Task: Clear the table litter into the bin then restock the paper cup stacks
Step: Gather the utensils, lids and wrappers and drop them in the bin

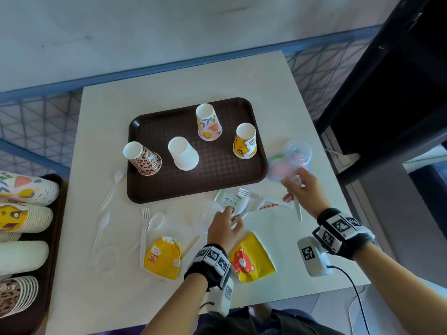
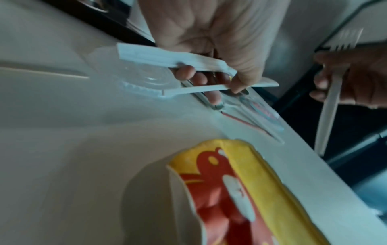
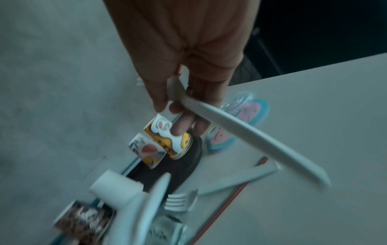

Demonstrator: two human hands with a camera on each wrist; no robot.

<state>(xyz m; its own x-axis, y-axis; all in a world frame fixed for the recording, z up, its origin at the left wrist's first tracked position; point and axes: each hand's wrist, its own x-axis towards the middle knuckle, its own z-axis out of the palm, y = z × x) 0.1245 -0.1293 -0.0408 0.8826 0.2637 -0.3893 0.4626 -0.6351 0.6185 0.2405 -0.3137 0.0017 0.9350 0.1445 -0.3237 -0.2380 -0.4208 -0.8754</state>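
My left hand [image 1: 232, 217] grips two white plastic cutlery pieces [image 1: 244, 204] just in front of the brown tray [image 1: 174, 187]; the left wrist view shows their flat handles [image 2: 167, 57] pinched between thumb and fingers [image 2: 236, 82]. My right hand [image 1: 294, 189] holds a white plastic fork [image 1: 298, 209] by its neck, handle hanging down, also visible as a fork [image 3: 251, 137] in the right wrist view. Two crushed yellow cups [image 1: 162, 259] [image 1: 251, 257] lie near the front edge. Another fork [image 1: 243, 191], a paper packet [image 1: 228, 199] and a red straw [image 1: 268, 206] lie between my hands.
Four upturned paper cups [image 1: 209, 122] stand on the tray. Cup stacks [image 1: 26, 189] lie on a second tray at the left. Loose forks and spoons [image 1: 145, 233] litter the left side. Clear lids [image 1: 296, 152] and pink-blue discs [image 1: 280, 169] sit at the right.
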